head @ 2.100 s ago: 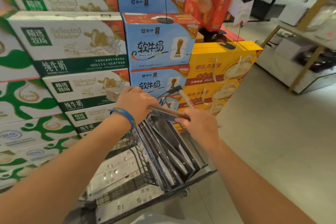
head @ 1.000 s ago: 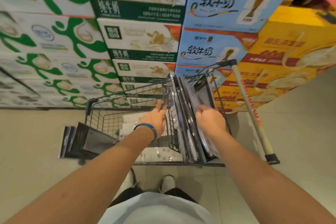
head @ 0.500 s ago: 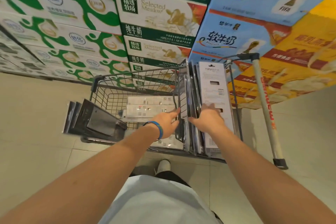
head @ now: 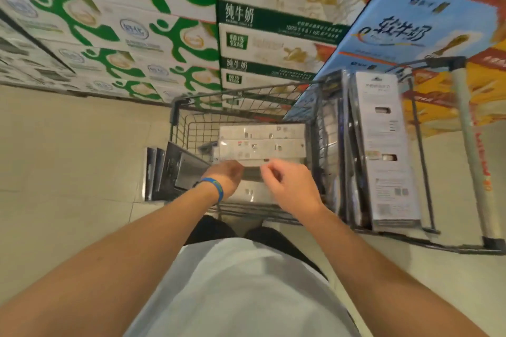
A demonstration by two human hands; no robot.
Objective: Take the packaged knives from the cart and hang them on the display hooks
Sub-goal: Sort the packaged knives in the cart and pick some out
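I look down into a wire shopping cart (head: 246, 90). Several packaged knives stand upright in its rear section, the nearest showing its grey printed back (head: 388, 150). Flat white packs (head: 262, 142) lie in the basket. Dark packs (head: 180, 169) stick out at the basket's left side. My left hand (head: 227, 175), with a blue wristband, reaches down into the basket over the white packs, and its fingers are hidden. My right hand (head: 290, 186) hovers beside it with fingers loosely curled and nothing visible in them.
Stacked milk cartons (head: 273, 22) form a wall right behind the cart. The cart's handle bar (head: 471, 145) runs along the right. Beige tiled floor (head: 68, 159) lies to the left and around my feet.
My right hand has let go of the upright packs and moved left into the basket. My left hand has dropped lower over the flat white packs. My view has tilted further down.
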